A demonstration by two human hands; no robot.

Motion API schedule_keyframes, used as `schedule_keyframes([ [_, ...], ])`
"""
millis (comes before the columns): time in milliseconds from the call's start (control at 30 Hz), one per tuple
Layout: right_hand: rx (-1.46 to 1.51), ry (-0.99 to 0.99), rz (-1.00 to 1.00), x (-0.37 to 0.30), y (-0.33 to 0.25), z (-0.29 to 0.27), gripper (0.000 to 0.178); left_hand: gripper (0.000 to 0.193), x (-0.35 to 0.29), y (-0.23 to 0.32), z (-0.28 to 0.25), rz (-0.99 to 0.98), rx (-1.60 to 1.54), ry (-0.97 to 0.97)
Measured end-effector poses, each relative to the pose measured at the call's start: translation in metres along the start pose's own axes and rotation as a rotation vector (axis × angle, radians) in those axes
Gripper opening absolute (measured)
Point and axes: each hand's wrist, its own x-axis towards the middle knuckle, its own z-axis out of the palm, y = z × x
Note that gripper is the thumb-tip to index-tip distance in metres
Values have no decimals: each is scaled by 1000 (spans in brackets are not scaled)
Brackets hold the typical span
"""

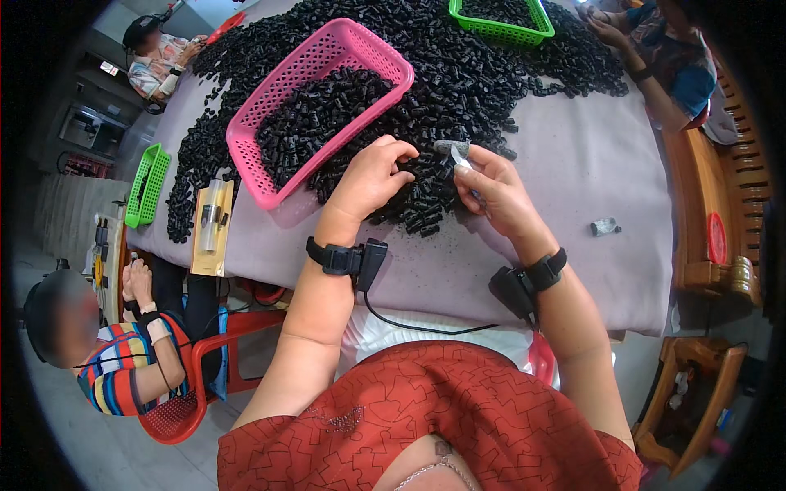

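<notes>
The right hand point(495, 186) pinches a thin white sliver point(462, 159), a speckled grey cylinder point(452, 147) at its fingertips, above a heap of small black cylinders point(454, 94); the left hand point(373, 173) curves nearby, thumb and forefinger narrowly parted, beside a pink perforated plastic basket point(246, 164). Farther out sit 2 green plastic baskets point(501, 33); mauve cloth point(594, 164) lies beneath the heap.

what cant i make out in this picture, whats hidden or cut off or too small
In the head view:
- Pink basket: its floor, hidden by black pieces.
- Upper green basket: far side, cut off by the upper edge.
- Pale sliver: its lower end, covered by the right hand.
- Lower-left person's hands: anything held is too small to identify.
</notes>
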Motion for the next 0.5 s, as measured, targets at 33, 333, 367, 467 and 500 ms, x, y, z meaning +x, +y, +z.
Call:
schedule_keyframes([
  [33,-1,1,-4,0,0,0,24,31,0,1,0,0,0,0],
  [333,-11,24,0,1,2,1,23,26,5,-2,10,-36,21,91],
  [367,-11,23,1,1,3,1,23,26,6,-3,12,-4,56,98],
  [467,-16,26,5,1,3,0,23,25,7,-6,15,72,93,126],
  [500,-17,14,8,1,3,0,24,25,7,-6,16,117,94,146],
])
